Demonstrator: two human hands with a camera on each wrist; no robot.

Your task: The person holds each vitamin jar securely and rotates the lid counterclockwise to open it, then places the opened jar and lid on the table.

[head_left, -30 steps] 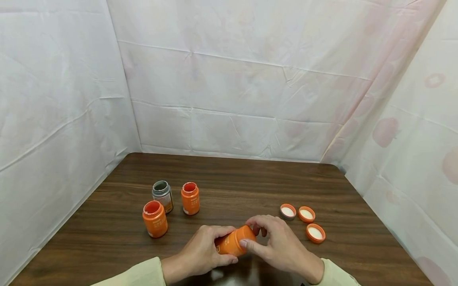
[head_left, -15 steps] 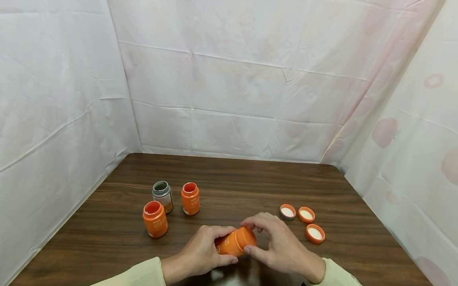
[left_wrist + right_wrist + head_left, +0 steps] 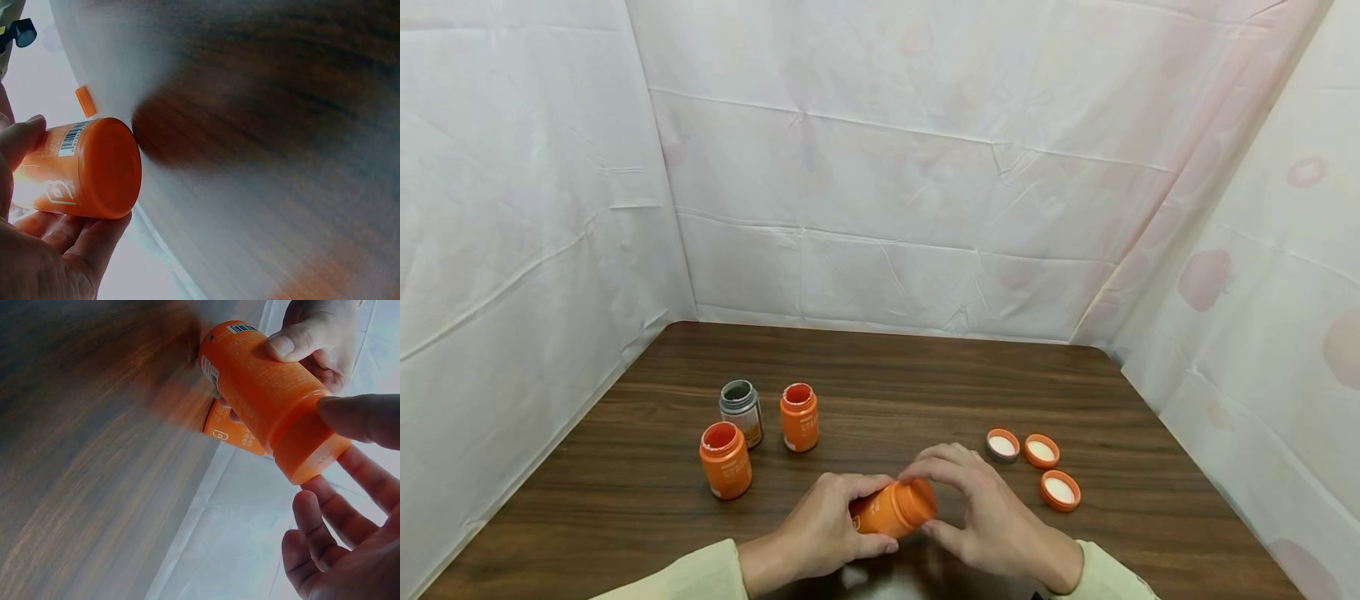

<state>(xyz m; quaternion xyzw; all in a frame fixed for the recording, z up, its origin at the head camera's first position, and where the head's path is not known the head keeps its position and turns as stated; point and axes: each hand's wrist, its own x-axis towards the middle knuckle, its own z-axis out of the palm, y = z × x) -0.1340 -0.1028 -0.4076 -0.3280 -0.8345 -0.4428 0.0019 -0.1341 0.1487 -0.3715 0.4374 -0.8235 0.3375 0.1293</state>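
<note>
My left hand (image 3: pixel 822 523) grips an orange plastic bottle (image 3: pixel 881 512) by its body, tilted with its capped end to the right. In the left wrist view, the bottle's base (image 3: pixel 115 169) faces the camera, with a barcode on its side. An orange screw cap (image 3: pixel 310 439) sits on the bottle. My right hand (image 3: pixel 981 517) holds that cap between thumb and fingertips; in the right wrist view the thumb (image 3: pixel 362 417) lies on one side and two fingertips touch the other, while the remaining fingers curl free of it.
Two uncapped orange bottles (image 3: pixel 726 471) (image 3: pixel 800 423) and a grey uncapped bottle (image 3: pixel 743 417) stand at the left of the dark wooden table (image 3: pixel 895 392). At the right, a grey-sided cap (image 3: pixel 1003 446) and two orange caps (image 3: pixel 1042 451) (image 3: pixel 1062 490) lie inside up. White sheeting (image 3: pixel 880 192) surrounds the table.
My right fingers have shifted round the cap, lifting slightly and taking a new hold on it. The left hand and the bottle have stayed nearly in place.
</note>
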